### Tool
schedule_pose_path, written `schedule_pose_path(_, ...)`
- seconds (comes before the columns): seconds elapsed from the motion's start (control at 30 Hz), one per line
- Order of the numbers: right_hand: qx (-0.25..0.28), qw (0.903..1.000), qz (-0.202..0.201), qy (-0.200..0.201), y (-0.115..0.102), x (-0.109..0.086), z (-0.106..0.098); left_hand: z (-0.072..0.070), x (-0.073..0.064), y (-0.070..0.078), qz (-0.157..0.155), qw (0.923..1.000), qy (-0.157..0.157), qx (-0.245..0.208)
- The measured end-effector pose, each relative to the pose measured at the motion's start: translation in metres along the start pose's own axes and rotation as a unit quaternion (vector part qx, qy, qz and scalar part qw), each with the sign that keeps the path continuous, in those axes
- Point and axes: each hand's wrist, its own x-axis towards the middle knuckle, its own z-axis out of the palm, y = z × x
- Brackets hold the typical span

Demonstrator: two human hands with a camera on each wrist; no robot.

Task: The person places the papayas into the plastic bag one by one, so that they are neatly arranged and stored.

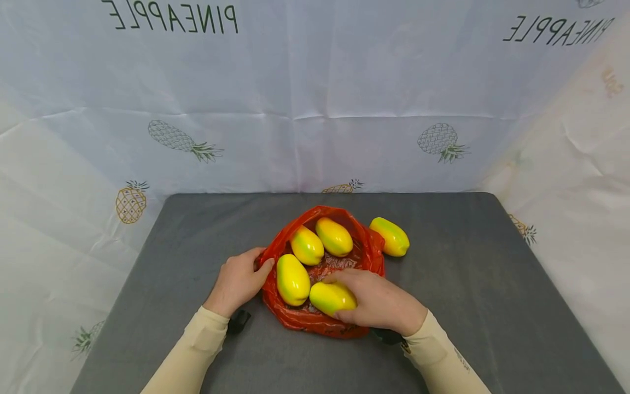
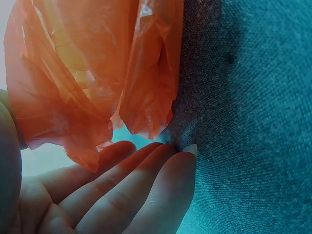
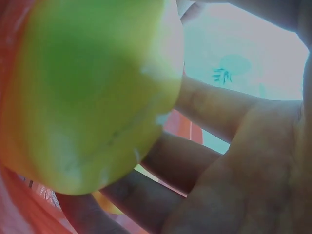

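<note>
A red plastic bag [image 1: 320,326] lies on the table with its mouth spread wide. Inside it, three yellow-green mangoes, among them one mango [image 1: 293,280] at the left, rest along the far and left sides. My right hand [image 1: 381,300] grips a fourth mango [image 1: 332,298] at the near side of the bag's opening. In the right wrist view, fingers [image 3: 180,161] curve around that mango. At the bag's left rim, my left hand [image 1: 241,282] holds the plastic, thumb over the edge. Its other fingers [image 2: 122,200] show beneath the plastic folds in the left wrist view.
Another mango [image 1: 390,237] lies on the dark grey table [image 1: 472,306] just outside the bag's far right edge. A pale cloth backdrop [image 1: 315,153] printed with pineapples hangs behind the table and at both sides.
</note>
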Motion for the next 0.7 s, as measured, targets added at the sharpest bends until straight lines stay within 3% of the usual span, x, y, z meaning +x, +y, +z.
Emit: schedule_pose_path(0.7,-0.004,0.9998,0.002,-0.021,0.005,0.0018,0.0025,-0.0004,-0.0008,-0.0001,0.0,1.0,-0.003,-0.002)
